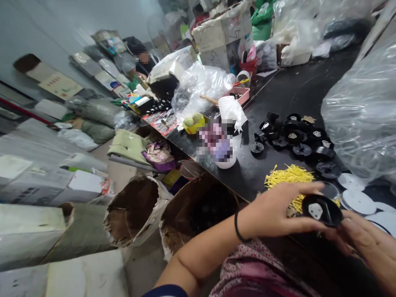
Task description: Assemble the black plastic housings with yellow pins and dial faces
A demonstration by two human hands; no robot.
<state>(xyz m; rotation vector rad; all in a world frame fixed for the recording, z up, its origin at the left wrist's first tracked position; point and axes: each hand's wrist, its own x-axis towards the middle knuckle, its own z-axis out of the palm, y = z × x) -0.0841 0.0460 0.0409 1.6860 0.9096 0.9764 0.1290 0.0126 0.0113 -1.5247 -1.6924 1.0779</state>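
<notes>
A round black plastic part (330, 211) with a small whitish plate inside it is held low on the right, over the table's near edge. My left hand (275, 211) reaches across and grips the part from its left side, thumb and fingers on either side of it. From the right, my right hand (366, 243) has its thumb and fingertips closed on the part's near right edge. Just behind the hands lies a heap of thin yellow strips (286, 176). Several similar black parts (293, 138) are clustered farther back. Flat white discs (359, 202) lie beside my right hand.
A large clear plastic bag (361, 107) bulges along the right side. Left of the black table (247, 177) stand two open, worn containers (111, 225) (167, 243). A white tissue roll (229, 109) and a yellow bowl (194, 126) sit behind. Another person (148, 62) is at the far left.
</notes>
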